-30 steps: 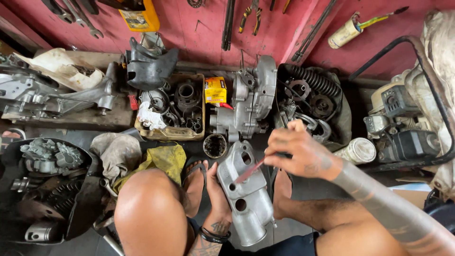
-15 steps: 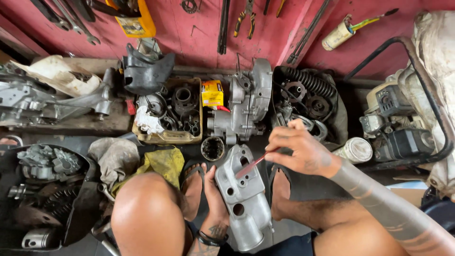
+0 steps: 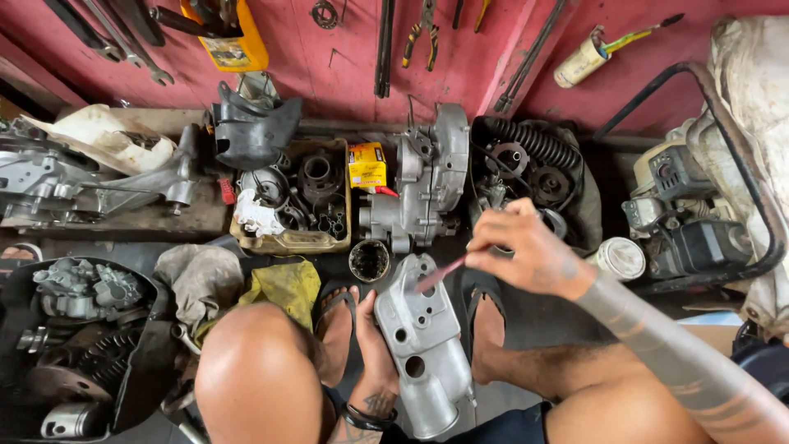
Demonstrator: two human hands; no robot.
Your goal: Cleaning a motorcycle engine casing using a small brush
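Observation:
I sit low with my knees up and a silver engine side cover [image 3: 423, 345] on the floor between my feet. My left hand [image 3: 374, 345] grips the cover's left edge and steadies it. My right hand [image 3: 526, 251] holds a thin reddish stick-like tool [image 3: 440, 274] whose tip touches the upper part of the cover. A small round dark cup [image 3: 369, 260] stands just above the cover.
A grey engine casing [image 3: 423, 185] stands behind, with a yellow box [image 3: 366, 164] and a tray of dark parts [image 3: 292, 205] to its left. A yellow rag [image 3: 283, 288] lies by my left knee. A black tub of parts [image 3: 74, 345] sits left, an engine [image 3: 690, 214] right. Tools hang on the red wall [image 3: 329, 49].
My right hand has shifted slightly with the reddish tool over the cover's top. My left hand stays on the cover. The view has moved a little.

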